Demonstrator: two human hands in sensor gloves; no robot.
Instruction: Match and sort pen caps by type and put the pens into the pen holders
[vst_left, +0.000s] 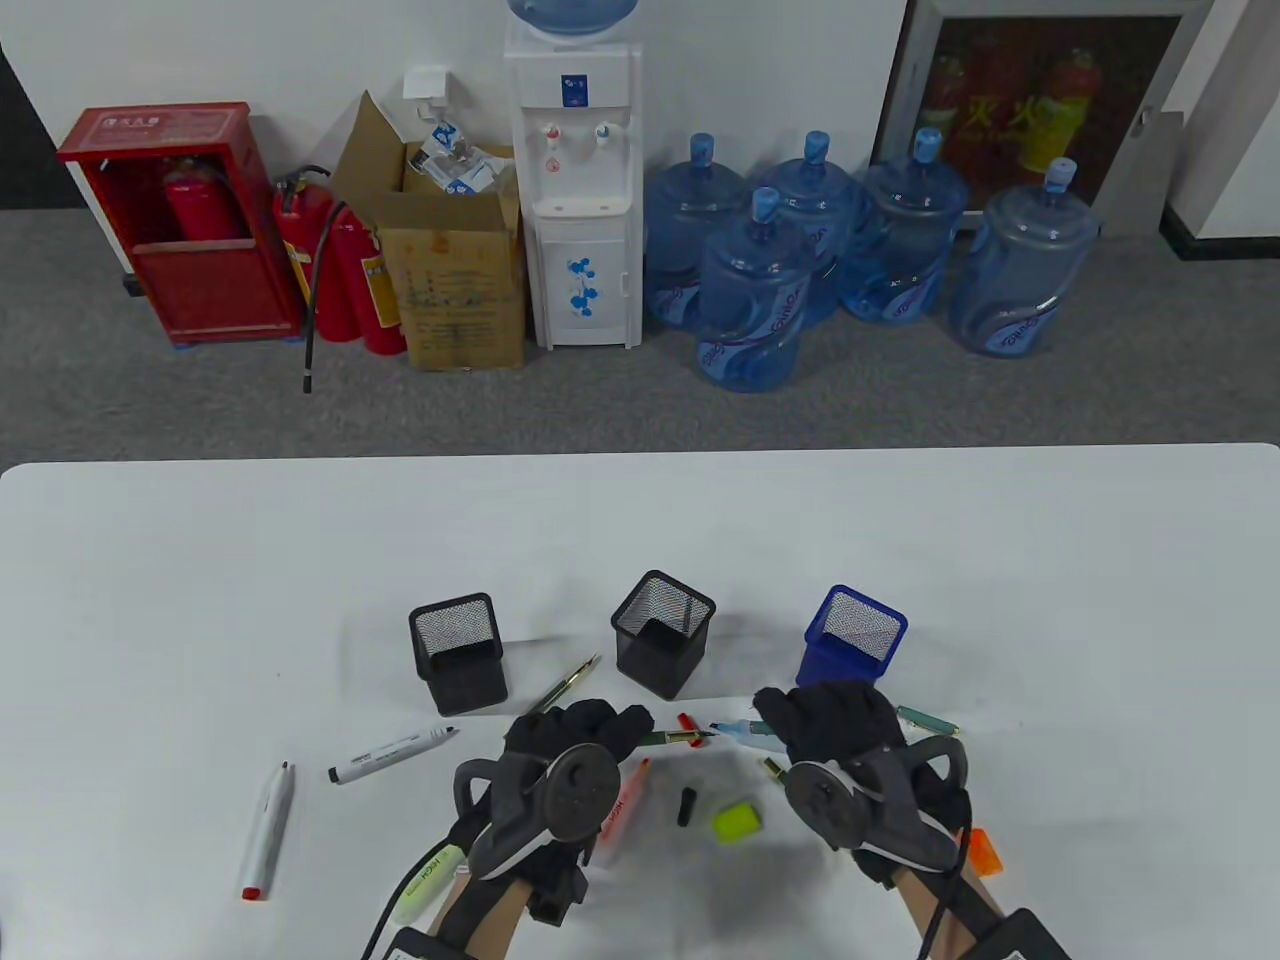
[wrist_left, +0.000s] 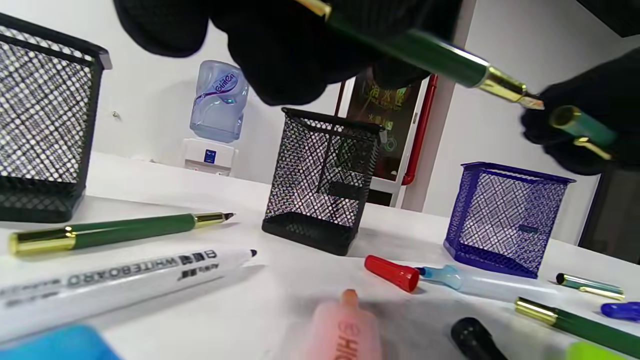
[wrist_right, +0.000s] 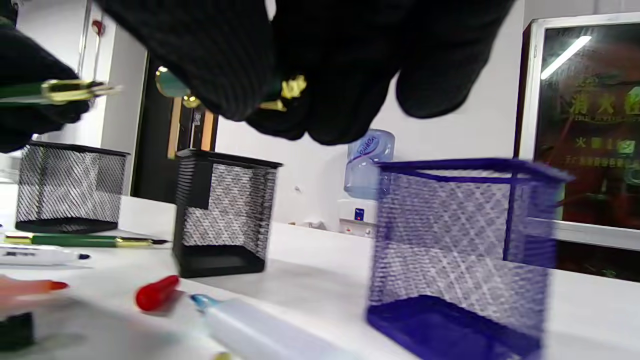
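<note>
Holding a green fountain pen (wrist_left: 425, 50) by its barrel, the left hand (vst_left: 575, 740) keeps the gold nib pointed across at the right hand (vst_left: 830, 720), whose fingers are curled round the matching green cap (wrist_left: 582, 125), gold clip showing. Both hover just above the desk (vst_left: 200, 600), in front of the middle black mesh holder (vst_left: 662, 632) and the blue mesh holder (vst_left: 852, 635), nib and cap mouth near each other but not yet joined.

The pen looks light, stiff and smooth, likely a bit slippery in a glove; I'd say the barrel is the right place to grip, well clear of the nib, which seems the delicate part. The cap is small and would take a fingertip pinch, mouth lined up straight.

Both wrists are low, palms down, knuckles turned inward. Another green pen (wrist_left: 120, 232) lies by the left black holder (vst_left: 455, 650), and a red cap (wrist_left: 392, 272) sits between the hands.
</note>
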